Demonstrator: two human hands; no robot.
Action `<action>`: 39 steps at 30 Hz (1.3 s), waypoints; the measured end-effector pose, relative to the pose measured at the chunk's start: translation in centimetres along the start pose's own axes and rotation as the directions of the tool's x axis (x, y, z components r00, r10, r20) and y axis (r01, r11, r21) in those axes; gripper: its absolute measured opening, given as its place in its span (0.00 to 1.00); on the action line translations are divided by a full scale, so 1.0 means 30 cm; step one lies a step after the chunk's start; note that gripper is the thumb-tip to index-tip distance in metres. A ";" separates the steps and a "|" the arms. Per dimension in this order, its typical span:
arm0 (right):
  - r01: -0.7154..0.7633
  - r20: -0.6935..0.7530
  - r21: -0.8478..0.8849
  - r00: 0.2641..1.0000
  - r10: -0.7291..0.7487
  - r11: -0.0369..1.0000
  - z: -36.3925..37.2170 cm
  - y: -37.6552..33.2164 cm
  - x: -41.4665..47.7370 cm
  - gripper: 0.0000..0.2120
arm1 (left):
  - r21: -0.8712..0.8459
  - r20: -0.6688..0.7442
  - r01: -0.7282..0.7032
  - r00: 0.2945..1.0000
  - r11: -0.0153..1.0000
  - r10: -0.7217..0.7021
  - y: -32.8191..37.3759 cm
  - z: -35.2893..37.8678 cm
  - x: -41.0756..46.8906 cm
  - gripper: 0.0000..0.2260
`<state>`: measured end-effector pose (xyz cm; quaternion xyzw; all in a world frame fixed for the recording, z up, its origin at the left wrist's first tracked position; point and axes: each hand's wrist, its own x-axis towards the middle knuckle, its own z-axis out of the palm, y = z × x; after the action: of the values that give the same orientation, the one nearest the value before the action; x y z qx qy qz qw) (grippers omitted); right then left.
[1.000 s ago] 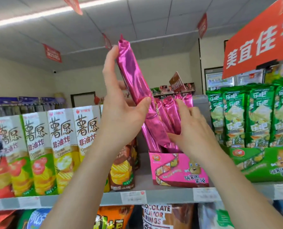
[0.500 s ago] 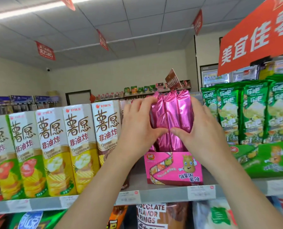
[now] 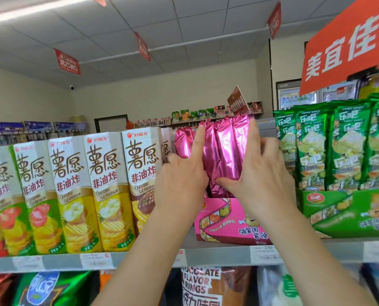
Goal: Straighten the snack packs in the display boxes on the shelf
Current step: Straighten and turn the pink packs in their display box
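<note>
Head view: retail shelf seen from the front, both forearms raised towards it.
Pink foil snack packs [image 3: 225, 149]: bundle of tall, narrow packs standing upright and side by side in their box, tops level with one another, one further pack leaning just to the left behind the left hand.
Pink display box [image 3: 230, 226]: open-topped carton printed with a film-strip motif, on the shelf [image 3: 208, 257] between the crisp cartons and the green box.
Right hand [image 3: 264, 180]: grasps the bundle, thumb laid across the lower front of the packs and fingers running up their right side.
Left hand [image 3: 180, 186]: index finger straight and pressed along the left front of the bundle; other fingers bent at the left side, and it cannot be told whether they hold a pack.
Green snack packs [image 3: 312, 149]: upright row in a green display box [image 3: 361, 214], just right of the pink box.
Potato-crisp cartons [image 3: 105, 186]: upright row filling the shelf to the left.
Price label [image 3: 97, 261]: on the shelf's front edge.
Red sign [image 3: 347, 47]: white characters, hanging at upper right.
</note>
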<state>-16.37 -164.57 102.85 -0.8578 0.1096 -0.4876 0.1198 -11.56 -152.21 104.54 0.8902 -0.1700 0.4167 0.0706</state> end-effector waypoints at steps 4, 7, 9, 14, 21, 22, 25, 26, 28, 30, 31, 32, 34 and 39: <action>-0.004 0.019 0.022 1.000 0.003 1.000 0.002 0.011 0.001 0.61 | -0.104 -0.100 0.002 0.995 0.995 -0.012 0.015 -0.024 -0.012 0.39; 0.002 0.025 0.030 1.000 -0.003 1.000 0.002 0.018 0.000 0.62 | -0.361 -0.339 -0.068 0.939 0.930 -0.063 0.023 -0.075 -0.029 0.36; 0.013 0.028 0.018 1.000 -0.014 1.000 0.004 0.021 0.000 0.62 | -0.481 -0.478 -0.171 0.873 0.860 -0.094 0.020 -0.102 -0.043 0.34; 0.016 0.031 0.089 0.999 -0.019 0.996 0.003 0.028 -0.016 0.58 | -0.519 -0.698 -0.359 0.702 0.776 -0.142 0.014 -0.145 -0.091 0.30; 0.122 -0.078 0.342 0.992 -0.101 0.932 -0.047 0.041 -0.120 0.38 | -0.690 -0.611 -0.344 0.749 0.637 -0.257 0.043 -0.163 -0.180 0.26; 0.135 -0.067 0.459 0.991 -0.117 0.878 -0.061 0.046 -0.149 0.36 | -0.734 -0.586 -0.343 0.757 0.586 -0.290 0.055 -0.163 -0.193 0.25; 0.065 0.091 0.705 0.979 -0.181 0.707 -0.110 0.067 -0.244 0.36 | -0.842 -0.490 -0.325 0.795 0.430 -0.358 0.104 -0.150 -0.242 0.24; 0.078 0.111 0.711 0.969 -0.221 0.699 -0.128 0.074 -0.274 0.36 | -0.869 -0.451 -0.302 0.809 0.392 -0.377 0.121 -0.142 -0.261 0.24; 0.133 0.112 0.679 0.953 -0.281 0.722 -0.152 0.099 -0.332 0.34 | -0.918 -0.370 -0.259 0.832 0.299 -0.414 0.153 -0.128 -0.294 0.24; 0.089 0.152 0.688 0.953 -0.263 0.721 -0.172 0.120 -0.375 0.32 | -0.951 -0.298 -0.224 0.849 0.215 -0.436 0.178 -0.112 -0.317 0.23; 0.059 0.169 0.697 0.955 -0.243 0.714 -0.178 0.130 -0.395 0.31 | -0.960 -0.271 -0.206 0.857 0.192 -0.438 0.189 -0.103 -0.328 0.23; 0.036 0.178 0.706 0.958 -0.226 0.708 -0.183 0.140 -0.415 0.29 | -0.968 -0.243 -0.185 0.869 0.172 -0.431 0.199 -0.096 -0.341 0.23; -0.026 0.210 0.732 0.959 -0.189 0.681 -0.189 0.169 -0.453 0.25 | -0.985 -0.163 -0.123 0.907 0.124 -0.390 0.223 -0.083 -0.375 0.25; -0.200 0.360 0.791 0.916 -0.177 0.578 -0.247 0.255 -0.535 0.23 | -0.999 -0.004 -0.017 0.943 -0.035 -0.333 0.246 -0.068 -0.429 0.21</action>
<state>-31.35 -167.66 91.14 -0.7855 -0.1481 -0.2952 0.5234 -23.35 -155.41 95.89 0.5265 -0.3005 0.2658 0.7496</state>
